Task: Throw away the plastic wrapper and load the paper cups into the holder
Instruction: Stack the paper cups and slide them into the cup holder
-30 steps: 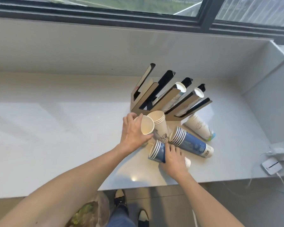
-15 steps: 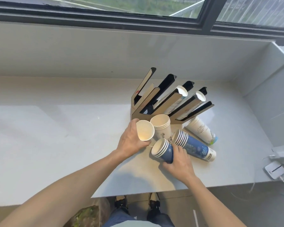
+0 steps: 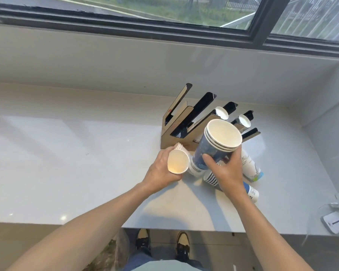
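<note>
Glossy blue cup stack now raised.

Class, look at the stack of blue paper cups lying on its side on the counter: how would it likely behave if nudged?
The blue stack would probably roll in a curve, since it lies on its side and tapers. It likely weighs little, being thin paper, so a light push from the right hand may send it toward the counter edge.

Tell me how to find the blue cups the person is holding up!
Look at the grey counter under the window, then at the slanted cup holder near its back. In front of it, the right hand lifts the blue stack, open ends facing up. The left hand's white stack is plain, and the other blue cups lie flat.
</note>
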